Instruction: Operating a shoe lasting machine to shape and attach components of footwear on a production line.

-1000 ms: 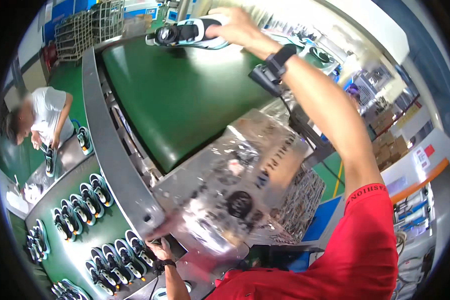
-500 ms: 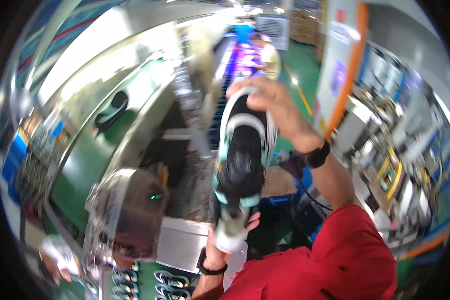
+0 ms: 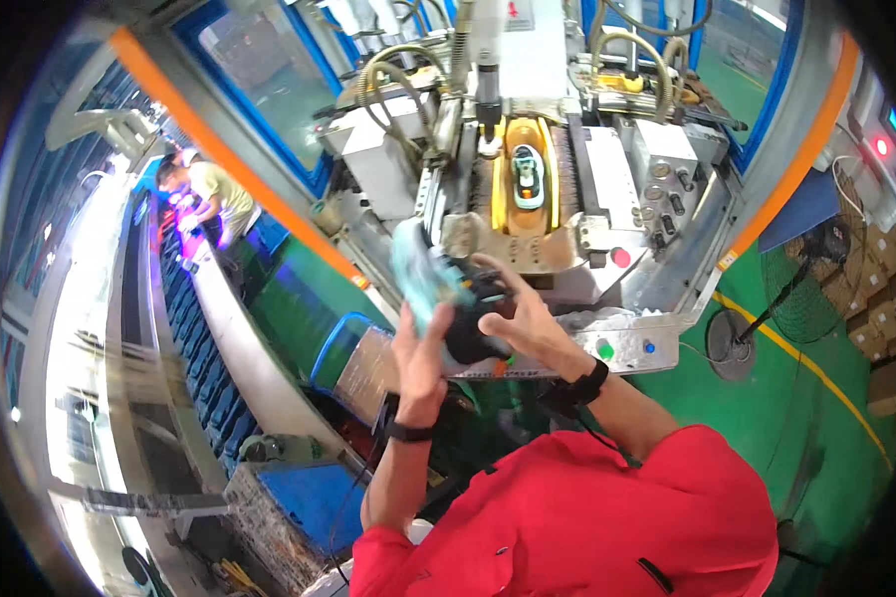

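Observation:
Between my two hands is a teal and black sneaker (image 3: 421,271), tilted and partly smeared by motion. My left hand (image 3: 420,366) grips its near left side, thumb laid along it. With thumb and fingers apart around its black part, my right hand (image 3: 536,328) holds it from the right. Just beyond stands a machine with a yellow cradle (image 3: 503,189) flanked by dark bristle strips. Inside that cradle sits a second shoe-shaped piece (image 3: 528,177), teal, white and black. A black strap circles each of my wrists.
Metal front panel (image 3: 622,343) carries green and blue buttons; a red button (image 3: 620,258) sits above. Left runs a conveyor (image 3: 204,363) with dark rollers, where another person (image 3: 214,199) works. An orange-edged post (image 3: 244,164) and standing fan (image 3: 816,269) flank the machine.
My view has swung from the conveyor area to the machine. The sneaker, earlier held upright and long in front of me, is now lower and turned, with both hands on its sides.

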`<state>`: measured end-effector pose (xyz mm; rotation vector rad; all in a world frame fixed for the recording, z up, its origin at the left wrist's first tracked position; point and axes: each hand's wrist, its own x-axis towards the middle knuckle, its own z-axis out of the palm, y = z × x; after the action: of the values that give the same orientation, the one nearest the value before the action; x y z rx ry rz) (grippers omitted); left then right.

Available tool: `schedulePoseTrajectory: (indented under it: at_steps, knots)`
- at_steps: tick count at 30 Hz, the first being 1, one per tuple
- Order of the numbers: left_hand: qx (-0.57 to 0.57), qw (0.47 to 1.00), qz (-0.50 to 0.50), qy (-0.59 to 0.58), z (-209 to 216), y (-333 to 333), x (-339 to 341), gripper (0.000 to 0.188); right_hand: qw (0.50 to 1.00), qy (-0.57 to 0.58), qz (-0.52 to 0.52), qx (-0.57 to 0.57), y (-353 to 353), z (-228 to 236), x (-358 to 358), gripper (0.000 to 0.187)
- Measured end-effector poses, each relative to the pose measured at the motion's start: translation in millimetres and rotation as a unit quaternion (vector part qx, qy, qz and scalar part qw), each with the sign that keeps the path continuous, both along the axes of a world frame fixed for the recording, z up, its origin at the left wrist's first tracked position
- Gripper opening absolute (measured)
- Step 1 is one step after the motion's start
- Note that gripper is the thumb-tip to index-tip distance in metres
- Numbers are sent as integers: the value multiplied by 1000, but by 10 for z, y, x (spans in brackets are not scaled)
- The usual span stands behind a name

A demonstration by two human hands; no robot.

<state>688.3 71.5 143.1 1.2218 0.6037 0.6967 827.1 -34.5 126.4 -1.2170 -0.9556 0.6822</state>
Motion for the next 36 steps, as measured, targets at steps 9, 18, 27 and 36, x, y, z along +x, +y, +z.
schedulePoseTrajectory:
  at_steps: [9,18,27,36]
  knots:
    - [125,968,-115,187,-975,821,2485,83,926,96,-365,-19,-680,-200,1580,54]
    - [314,881,-38,353,-1861,1425,4126,84,831,-4,-548,-93,-1254,1,1961,56]
    - [-202,960,-166,105,-1203,1508,3138,28,832,-178,-399,-342,-42,180,3480,57]
    - [-183,977,-51,96,-53,941,320,54,763,-341,-230,-498,2284,-930,3568,50]
